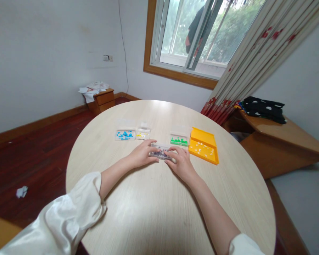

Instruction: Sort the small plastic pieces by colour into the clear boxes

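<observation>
A small clear plastic box [160, 154] with dark pieces inside lies on the table in front of me. My left hand [141, 154] grips its left end, thumb on the near side and fingers on the far side. On its right end, my right hand [181, 162] holds it the same way, fingertips over the top. Behind the left hand stand a clear box of blue pieces [125, 134] and a smaller one with yellow pieces [142, 134]. Beyond the right hand are a clear box of green pieces [179, 140] and an open orange case [212, 156] with small white pieces.
The round wooden table [149, 212] has its far edge near the window wall. A brown cabinet [276, 148] with dark folded cloth [264, 109] stands at the right, by the curtain [244, 60]. Papers lie on a drawer unit [105, 99] at the far left.
</observation>
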`<state>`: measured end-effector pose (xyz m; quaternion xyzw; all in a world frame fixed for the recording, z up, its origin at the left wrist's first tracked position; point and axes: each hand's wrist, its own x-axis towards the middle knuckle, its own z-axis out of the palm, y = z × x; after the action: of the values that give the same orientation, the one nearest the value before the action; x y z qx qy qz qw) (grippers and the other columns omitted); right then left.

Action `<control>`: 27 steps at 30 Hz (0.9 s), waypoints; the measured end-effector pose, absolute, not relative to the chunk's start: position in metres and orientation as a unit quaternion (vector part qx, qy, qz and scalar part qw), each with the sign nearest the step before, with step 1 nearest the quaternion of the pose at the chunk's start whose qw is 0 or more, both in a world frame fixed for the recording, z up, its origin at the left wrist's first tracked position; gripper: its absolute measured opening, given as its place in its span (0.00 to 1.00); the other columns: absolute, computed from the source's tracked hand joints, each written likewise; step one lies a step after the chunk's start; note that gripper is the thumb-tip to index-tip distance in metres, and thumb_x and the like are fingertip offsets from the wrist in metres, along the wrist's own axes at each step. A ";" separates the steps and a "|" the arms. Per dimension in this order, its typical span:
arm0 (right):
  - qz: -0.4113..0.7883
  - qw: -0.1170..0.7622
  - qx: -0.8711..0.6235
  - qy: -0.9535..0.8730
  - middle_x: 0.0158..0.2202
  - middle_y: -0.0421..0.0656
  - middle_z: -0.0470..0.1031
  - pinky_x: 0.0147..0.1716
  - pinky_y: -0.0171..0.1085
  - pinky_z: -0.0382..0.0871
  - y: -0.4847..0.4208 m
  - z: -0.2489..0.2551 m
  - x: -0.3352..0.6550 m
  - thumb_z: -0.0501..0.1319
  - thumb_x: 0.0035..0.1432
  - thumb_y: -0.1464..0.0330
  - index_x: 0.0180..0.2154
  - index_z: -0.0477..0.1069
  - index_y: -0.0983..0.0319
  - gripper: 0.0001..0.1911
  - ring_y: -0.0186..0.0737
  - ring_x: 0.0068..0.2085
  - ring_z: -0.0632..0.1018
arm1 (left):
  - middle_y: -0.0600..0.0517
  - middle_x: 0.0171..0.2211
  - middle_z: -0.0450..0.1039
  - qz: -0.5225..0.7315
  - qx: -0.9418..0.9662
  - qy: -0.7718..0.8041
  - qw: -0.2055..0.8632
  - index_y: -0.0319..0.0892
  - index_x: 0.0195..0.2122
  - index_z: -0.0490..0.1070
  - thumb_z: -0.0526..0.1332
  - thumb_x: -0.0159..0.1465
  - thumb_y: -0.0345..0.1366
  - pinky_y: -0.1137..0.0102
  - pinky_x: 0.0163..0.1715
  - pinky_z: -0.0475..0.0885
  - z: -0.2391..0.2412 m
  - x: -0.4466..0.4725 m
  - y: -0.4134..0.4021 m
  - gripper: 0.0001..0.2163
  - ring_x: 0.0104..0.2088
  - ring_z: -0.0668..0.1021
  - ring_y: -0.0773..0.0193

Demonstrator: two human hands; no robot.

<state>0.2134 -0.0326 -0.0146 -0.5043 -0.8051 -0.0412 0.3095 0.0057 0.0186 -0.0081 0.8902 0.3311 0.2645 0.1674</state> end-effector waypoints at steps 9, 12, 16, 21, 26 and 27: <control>-0.019 0.326 -0.499 -0.803 0.46 0.48 0.71 0.49 0.50 0.62 -0.039 -0.009 0.211 0.61 0.55 0.66 0.48 0.70 0.59 0.17 0.47 0.50 0.71 | 0.42 0.51 0.62 0.294 0.889 0.324 0.135 0.41 0.43 0.71 0.61 0.59 0.34 0.58 0.53 0.66 -0.007 0.008 0.014 0.11 0.52 0.68 0.54; -0.037 0.367 -0.530 -0.764 0.49 0.50 0.69 0.51 0.49 0.62 -0.034 -0.001 0.213 0.57 0.58 0.66 0.54 0.65 0.58 0.21 0.47 0.52 0.69 | 0.43 0.51 0.62 0.310 0.880 0.331 0.140 0.42 0.44 0.70 0.61 0.59 0.34 0.57 0.53 0.66 -0.006 0.008 0.014 0.11 0.52 0.68 0.54; -0.083 0.323 -0.611 -0.718 0.59 0.54 0.59 0.54 0.54 0.56 -0.013 0.021 0.228 0.61 0.53 0.67 0.63 0.48 0.60 0.39 0.53 0.60 0.61 | 0.41 0.54 0.58 0.321 0.878 0.328 0.139 0.42 0.47 0.69 0.63 0.57 0.34 0.56 0.55 0.64 -0.005 0.007 0.014 0.16 0.55 0.66 0.51; -0.109 0.138 -0.642 -0.746 0.66 0.54 0.43 0.57 0.64 0.39 0.024 0.052 0.256 0.71 0.38 0.69 0.65 0.38 0.57 0.59 0.60 0.65 0.46 | 0.40 0.56 0.56 0.321 0.872 0.344 0.138 0.42 0.52 0.65 0.65 0.54 0.32 0.52 0.56 0.62 -0.002 0.006 0.012 0.23 0.57 0.63 0.49; -0.114 0.072 -0.617 -0.775 0.56 0.52 0.66 0.58 0.57 0.42 0.031 0.055 0.263 0.62 0.50 0.73 0.61 0.53 0.60 0.37 0.50 0.57 0.66 | 0.40 0.56 0.55 0.324 0.866 0.357 0.129 0.42 0.52 0.65 0.65 0.54 0.33 0.52 0.56 0.62 -0.001 0.005 0.011 0.23 0.58 0.62 0.49; -0.115 0.072 -0.614 -0.777 0.53 0.52 0.68 0.57 0.54 0.46 0.028 0.051 0.261 0.58 0.53 0.74 0.59 0.58 0.61 0.30 0.48 0.54 0.69 | 0.41 0.56 0.56 0.326 0.867 0.356 0.127 0.42 0.50 0.66 0.65 0.55 0.33 0.52 0.56 0.62 -0.001 0.005 0.011 0.21 0.57 0.63 0.49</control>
<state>0.2612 0.0280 0.0513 -0.6144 -0.7772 -0.1151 0.0715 0.0053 0.0113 -0.0014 0.8666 0.3556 0.3262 0.1270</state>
